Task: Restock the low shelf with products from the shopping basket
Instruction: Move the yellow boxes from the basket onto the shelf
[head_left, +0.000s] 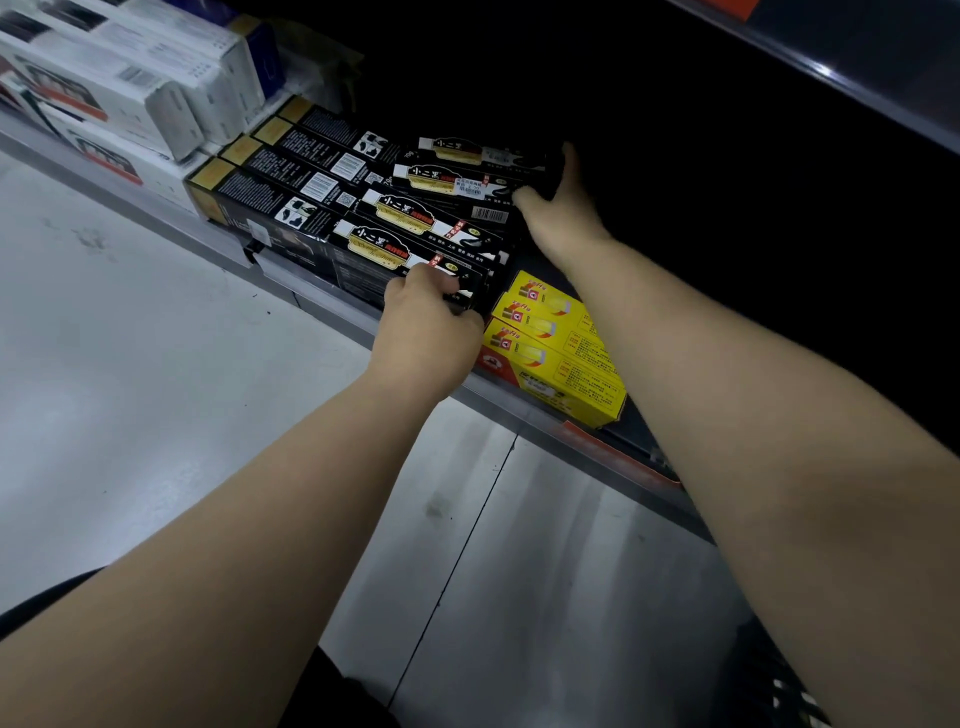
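The left hand (426, 322) pinches the near box (395, 249), the right hand (558, 208) clasps the far boxes (467, 166) endwise, likely squaring the row on the shelf (332, 306).

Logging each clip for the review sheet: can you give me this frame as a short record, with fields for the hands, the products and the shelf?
left hand: grips the near end of the frontmost of the black boxes
right hand: at the far ends of the rear black boxes; fingers mostly lost in the dark
black boxes: lying flat, side by side in rows
yellow boxes: stacked just right of the black ones
white boxes: stacked at far left
shelf: low, metal front edge, dark inside
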